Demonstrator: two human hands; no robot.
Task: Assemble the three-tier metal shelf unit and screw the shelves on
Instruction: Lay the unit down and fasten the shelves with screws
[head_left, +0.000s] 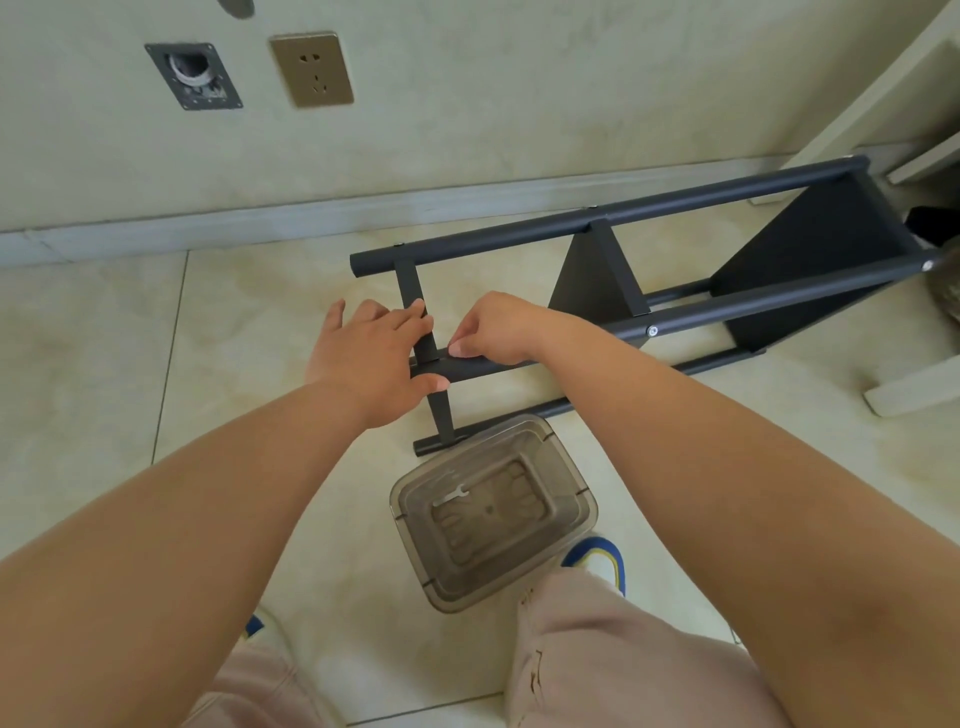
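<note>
A dark grey metal shelf unit (675, 312) lies on its side on the tiled floor, its posts running from centre to upper right, with three shelves between them. My left hand (376, 358) holds the nearest shelf's edge and the near post's end, fingers over the shelf rim, thumb under the post. My right hand (493, 330) rests on that post (467, 370) beside the joint, its curled fingertips pinching something small that I cannot make out.
A clear plastic tub (493, 512) with a small flat wrench (451, 496) inside stands on the floor just below the shelf unit, between my feet. A wall with a socket (311, 69) is behind. White furniture legs (914, 389) stand at right.
</note>
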